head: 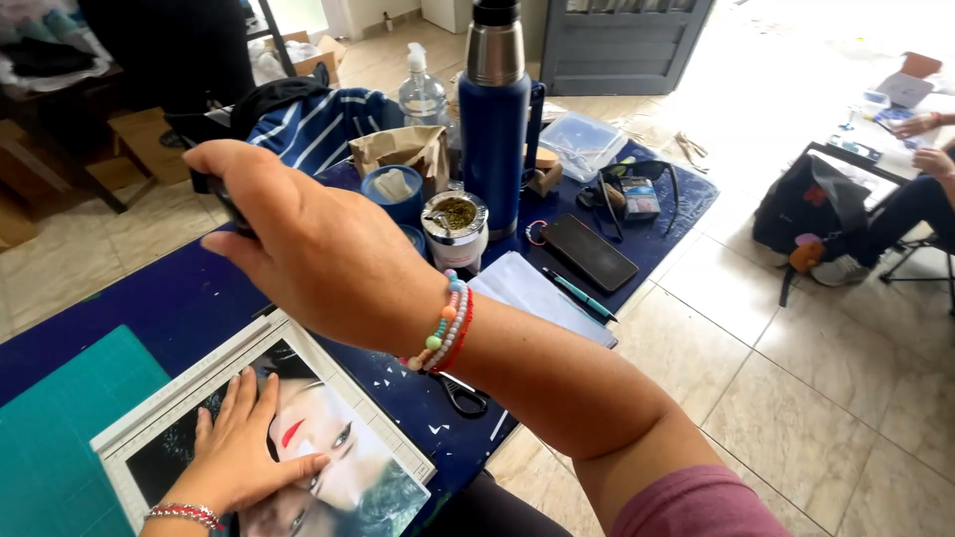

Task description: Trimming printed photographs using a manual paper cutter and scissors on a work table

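A blue-covered worktop (149,298) fills the frame's left half. At lower left a large printed photo (328,467) lies on a white ruled board (224,360), pinned flat under the spread left hand (239,447). At centre left the right hand (308,239) is raised, its fingers closed around a dark object (227,204), mostly hidden. A blue flask (494,119) stands upright at top centre.

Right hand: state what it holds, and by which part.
The right hand grips a small dark object at its fingertips; mostly hidden, so its kind and the gripped part cannot be told.
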